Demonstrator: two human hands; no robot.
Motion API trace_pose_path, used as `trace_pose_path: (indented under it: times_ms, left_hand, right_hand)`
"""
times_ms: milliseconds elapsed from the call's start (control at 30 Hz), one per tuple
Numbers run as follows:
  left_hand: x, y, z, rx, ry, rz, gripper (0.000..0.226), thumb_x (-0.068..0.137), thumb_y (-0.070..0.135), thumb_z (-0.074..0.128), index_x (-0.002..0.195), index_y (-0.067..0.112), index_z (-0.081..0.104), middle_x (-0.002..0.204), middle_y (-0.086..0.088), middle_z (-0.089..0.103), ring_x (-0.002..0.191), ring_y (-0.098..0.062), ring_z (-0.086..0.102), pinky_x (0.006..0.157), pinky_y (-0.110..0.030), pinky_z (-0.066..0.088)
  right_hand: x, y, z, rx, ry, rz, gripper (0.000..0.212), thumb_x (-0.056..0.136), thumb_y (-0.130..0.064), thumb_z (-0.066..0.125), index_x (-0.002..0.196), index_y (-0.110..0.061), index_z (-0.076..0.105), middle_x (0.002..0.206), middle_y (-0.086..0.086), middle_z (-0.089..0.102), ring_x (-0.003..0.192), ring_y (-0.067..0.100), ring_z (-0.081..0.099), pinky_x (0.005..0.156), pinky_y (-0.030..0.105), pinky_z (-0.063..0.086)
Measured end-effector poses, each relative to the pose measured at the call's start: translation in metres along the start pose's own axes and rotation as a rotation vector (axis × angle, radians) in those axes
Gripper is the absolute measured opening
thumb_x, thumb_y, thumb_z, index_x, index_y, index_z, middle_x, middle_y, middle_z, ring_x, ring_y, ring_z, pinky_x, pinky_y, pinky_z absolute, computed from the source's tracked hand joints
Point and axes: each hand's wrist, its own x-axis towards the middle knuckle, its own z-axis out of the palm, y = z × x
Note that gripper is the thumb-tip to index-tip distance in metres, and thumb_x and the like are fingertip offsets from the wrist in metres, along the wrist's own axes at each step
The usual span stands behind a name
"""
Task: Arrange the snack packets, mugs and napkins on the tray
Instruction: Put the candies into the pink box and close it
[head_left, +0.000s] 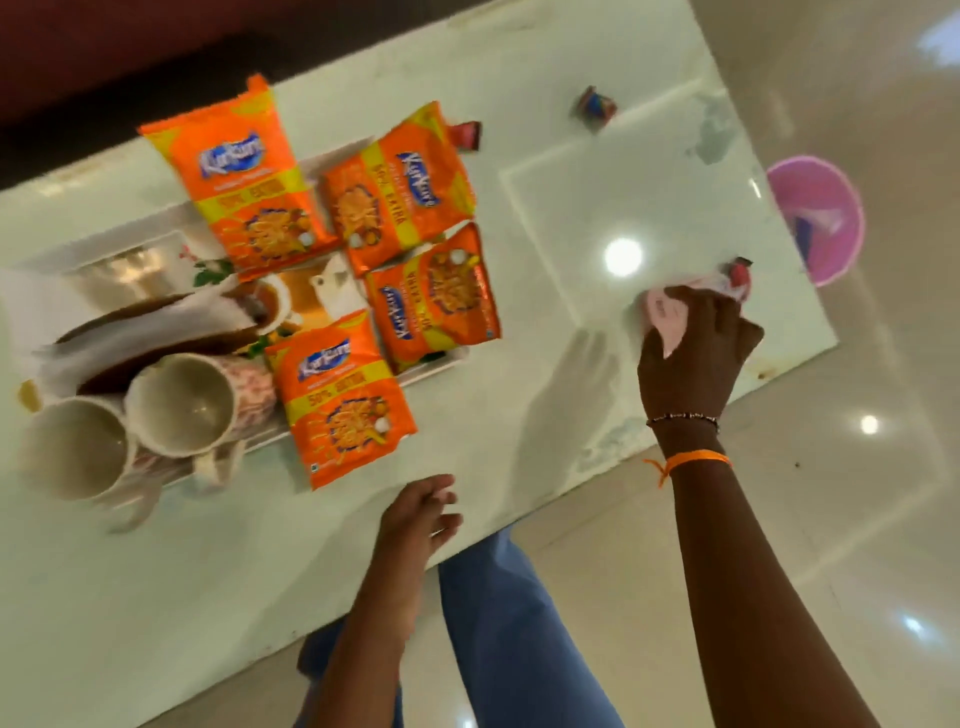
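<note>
The pale table (623, 171) carries everything; the white tray (130, 249) sits at its left end and serves as the landmark. On the tray lie four orange snack packets (410, 182), the nearest one overhanging the tray's near edge, beside two mugs (179, 402) lying on their sides and the napkins (140, 322) behind them. Well to the tray's right, the right hand (691, 353) is closed around a small pale wrapper (670, 312). The left hand (421, 514) hovers empty near the table's edge, fingers loosely spread. Two small dark wrappers (596, 106) remain beyond the tray. Risks, as I judge them — the tipped mugs could roll, and the overhanging packet could slide off if nudged.
</note>
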Motion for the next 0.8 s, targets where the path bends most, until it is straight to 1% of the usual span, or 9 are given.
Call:
trace_pose_path:
  times_ms: [133, 267, 333, 400, 500, 567, 633, 700, 800]
  left_hand:
    - [0.006, 0.034, 0.075, 0.160, -0.166, 0.040, 0.020, 0.095, 0.003, 0.041, 0.099, 0.010, 0.059, 0.089, -0.008, 0.057, 0.079, -0.018, 0.057, 0.074, -0.021, 0.050]
    - [0.015, 0.062, 0.118, 0.136, -0.175, 0.098, 0.022, 0.094, 0.004, 0.043, 0.089, 0.016, 0.061, 0.089, -0.006, 0.057, 0.079, -0.017, 0.057, 0.077, -0.024, 0.048]
    - [0.017, 0.074, 0.128, 0.107, -0.165, 0.162, 0.017, 0.092, 0.010, 0.050, 0.090, 0.021, 0.062, 0.090, 0.000, 0.061, 0.086, -0.015, 0.059, 0.081, -0.025, 0.048]
    - [0.018, 0.087, 0.132, 0.095, -0.188, 0.209, 0.015, 0.081, 0.026, 0.062, 0.097, 0.026, 0.061, 0.098, 0.004, 0.065, 0.099, -0.014, 0.059, 0.089, -0.027, 0.046]
    - [0.025, 0.105, 0.136, 0.101, -0.273, 0.193, 0.069, 0.063, 0.047, 0.070, 0.125, 0.026, 0.048, 0.130, -0.002, 0.058, 0.123, -0.019, 0.051, 0.106, -0.037, 0.037]
    - [0.027, 0.115, 0.141, 0.120, -0.328, 0.231, 0.073, 0.067, 0.043, 0.072, 0.132, 0.026, 0.044, 0.137, -0.005, 0.052, 0.128, -0.020, 0.047, 0.110, -0.040, 0.034]
    - [0.030, 0.123, 0.145, 0.106, -0.280, 0.266, 0.069, 0.065, 0.038, 0.071, 0.129, 0.023, 0.048, 0.134, -0.007, 0.053, 0.125, -0.023, 0.050, 0.108, -0.044, 0.039]
    - [0.034, 0.127, 0.147, 0.102, -0.178, 0.277, 0.072, 0.060, 0.037, 0.078, 0.125, 0.021, 0.051, 0.130, -0.006, 0.056, 0.116, -0.021, 0.058, 0.100, -0.041, 0.048]
    - [0.038, 0.128, 0.151, 0.151, -0.065, 0.368, 0.065, 0.065, 0.028, 0.082, 0.123, 0.020, 0.052, 0.123, -0.001, 0.058, 0.089, 0.003, 0.064, 0.068, -0.013, 0.054]
  right_hand:
    - [0.034, 0.033, 0.001, -0.136, -0.154, 0.180, 0.075, 0.074, -0.025, 0.070, 0.137, -0.014, 0.029, 0.141, 0.017, 0.034, 0.123, 0.041, 0.033, 0.097, 0.050, 0.037]
    - [0.048, 0.045, 0.004, -0.072, -0.242, 0.115, 0.086, 0.068, -0.032, 0.073, 0.139, -0.022, 0.025, 0.141, 0.013, 0.041, 0.115, 0.037, 0.044, 0.094, 0.043, 0.037]
    - [0.047, 0.041, -0.002, 0.201, -0.240, 0.073, 0.087, 0.066, -0.027, 0.075, 0.139, -0.024, 0.027, 0.144, 0.006, 0.037, 0.116, 0.030, 0.046, 0.096, 0.042, 0.042]
    - [0.038, 0.032, -0.013, 0.630, -0.285, 0.144, 0.083, 0.069, -0.017, 0.073, 0.137, -0.027, 0.028, 0.138, -0.007, 0.034, 0.112, 0.023, 0.050, 0.094, 0.044, 0.049]
    - [0.022, 0.015, -0.021, 1.235, -0.549, 0.396, 0.068, 0.071, -0.007, 0.066, 0.126, -0.030, 0.033, 0.113, 0.002, 0.050, 0.098, 0.024, 0.060, 0.085, 0.045, 0.056]
    - [0.014, 0.009, -0.020, 1.363, -0.684, 0.486, 0.055, 0.069, -0.015, 0.067, 0.112, -0.026, 0.035, 0.106, 0.008, 0.050, 0.100, 0.026, 0.056, 0.082, 0.039, 0.055]
    - [0.011, 0.004, -0.018, 1.269, -0.690, 0.446, 0.045, 0.068, -0.033, 0.069, 0.101, -0.020, 0.041, 0.101, 0.008, 0.047, 0.096, 0.022, 0.050, 0.077, 0.037, 0.048]
    - [0.015, 0.002, -0.014, 1.019, -0.575, 0.293, 0.025, 0.075, -0.037, 0.060, 0.093, -0.022, 0.052, 0.100, 0.012, 0.052, 0.090, 0.019, 0.051, 0.074, 0.031, 0.044]
    - [0.029, -0.001, -0.013, 0.978, -0.524, 0.157, 0.015, 0.084, -0.030, 0.051, 0.092, -0.029, 0.064, 0.091, -0.003, 0.068, 0.083, 0.006, 0.060, 0.071, 0.017, 0.047]
